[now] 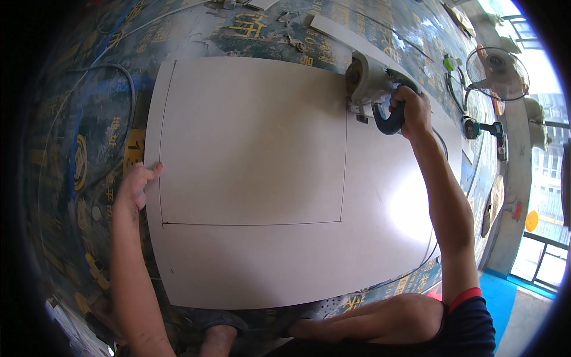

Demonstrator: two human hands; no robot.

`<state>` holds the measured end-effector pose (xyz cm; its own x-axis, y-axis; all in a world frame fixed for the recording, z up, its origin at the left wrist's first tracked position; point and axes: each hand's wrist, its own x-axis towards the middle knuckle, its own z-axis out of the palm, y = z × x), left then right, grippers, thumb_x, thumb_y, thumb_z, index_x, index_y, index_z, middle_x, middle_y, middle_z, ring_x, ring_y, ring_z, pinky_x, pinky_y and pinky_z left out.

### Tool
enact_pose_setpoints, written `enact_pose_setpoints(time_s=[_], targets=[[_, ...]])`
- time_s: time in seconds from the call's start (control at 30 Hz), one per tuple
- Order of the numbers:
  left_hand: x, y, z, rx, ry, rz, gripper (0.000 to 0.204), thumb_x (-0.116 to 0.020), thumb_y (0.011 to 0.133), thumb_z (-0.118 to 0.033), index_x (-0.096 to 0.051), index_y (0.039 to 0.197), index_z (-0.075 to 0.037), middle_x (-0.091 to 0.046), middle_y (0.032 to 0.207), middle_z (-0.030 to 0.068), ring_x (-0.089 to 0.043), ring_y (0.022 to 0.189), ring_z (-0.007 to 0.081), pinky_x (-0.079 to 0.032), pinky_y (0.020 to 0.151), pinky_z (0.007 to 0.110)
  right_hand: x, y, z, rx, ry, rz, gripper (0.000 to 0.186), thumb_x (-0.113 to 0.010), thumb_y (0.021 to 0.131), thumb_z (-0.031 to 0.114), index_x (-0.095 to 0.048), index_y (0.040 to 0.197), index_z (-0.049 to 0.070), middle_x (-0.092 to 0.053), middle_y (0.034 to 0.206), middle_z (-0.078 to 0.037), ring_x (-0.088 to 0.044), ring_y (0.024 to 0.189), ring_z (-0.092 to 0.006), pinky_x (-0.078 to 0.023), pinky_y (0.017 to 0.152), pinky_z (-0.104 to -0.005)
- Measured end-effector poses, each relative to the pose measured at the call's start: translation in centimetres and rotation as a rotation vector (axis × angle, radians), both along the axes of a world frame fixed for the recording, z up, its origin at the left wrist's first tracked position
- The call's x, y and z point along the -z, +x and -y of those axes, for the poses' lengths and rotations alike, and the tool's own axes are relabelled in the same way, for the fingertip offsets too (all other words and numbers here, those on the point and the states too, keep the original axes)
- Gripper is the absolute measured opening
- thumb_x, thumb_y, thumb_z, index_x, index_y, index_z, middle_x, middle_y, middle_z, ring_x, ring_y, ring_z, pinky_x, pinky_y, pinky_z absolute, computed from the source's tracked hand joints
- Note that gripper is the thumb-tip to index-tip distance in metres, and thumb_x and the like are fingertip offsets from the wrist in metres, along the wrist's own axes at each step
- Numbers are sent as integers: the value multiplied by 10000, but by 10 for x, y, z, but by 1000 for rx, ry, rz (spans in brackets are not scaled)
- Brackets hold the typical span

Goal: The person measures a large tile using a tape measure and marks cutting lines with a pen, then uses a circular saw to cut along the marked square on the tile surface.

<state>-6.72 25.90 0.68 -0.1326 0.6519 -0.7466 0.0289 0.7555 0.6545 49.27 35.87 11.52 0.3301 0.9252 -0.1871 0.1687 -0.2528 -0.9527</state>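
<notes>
A large pale flat board [256,143] lies in front of me, with dark straight lines marking out a rectangle on its face. At its left edge my left hand [140,181] is closed, the thumb resting on the board's rim and the other fingers partly hidden beside the edge. My right hand [410,110] is wrapped round the dark looped handle of a circular saw [372,77]. The saw stands on the far right part of the board, at the upper end of the right-hand marked line. Its housing hides where the blade meets the board.
Printed sheeting [267,30] covers the surface underneath. A pale strip [339,30] lies beyond the saw. On the right are a fan [498,71] and a teal cordless power tool [482,128]. A dark cable [132,89] loops at the left; another runs by my right forearm.
</notes>
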Motion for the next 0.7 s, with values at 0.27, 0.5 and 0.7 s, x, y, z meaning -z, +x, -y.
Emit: enact_pose_setpoints(time_s=[0.27,0.5,0.7], targets=[[13,-9,-1,25,-30,45,789,-802,755,-279,-382,1302,104,-496,1250,266,-522,1136,331,-407,976,454,2,5,3,-5,-13,-18,61,-566,751,70,-566,742,9,-538,667,-99,-522,587,-197,-464,575,-339],[17,-13,-4,55,-54,43,815,-800,751,-296,-376,1325,99,-495,1271,259,-504,1154,337,-396,983,468,3,7,6,-27,6,-17,85,-559,767,86,-571,747,4,-544,670,-106,-530,592,-205,-471,577,-344],[14,-10,-1,28,-45,18,767,-798,745,-294,-422,1298,83,-527,1241,241,-498,1159,339,-391,975,457,1,4,10,-26,-20,-4,98,-564,773,95,-575,750,1,-545,671,-108,-533,601,-210,-474,582,-346]])
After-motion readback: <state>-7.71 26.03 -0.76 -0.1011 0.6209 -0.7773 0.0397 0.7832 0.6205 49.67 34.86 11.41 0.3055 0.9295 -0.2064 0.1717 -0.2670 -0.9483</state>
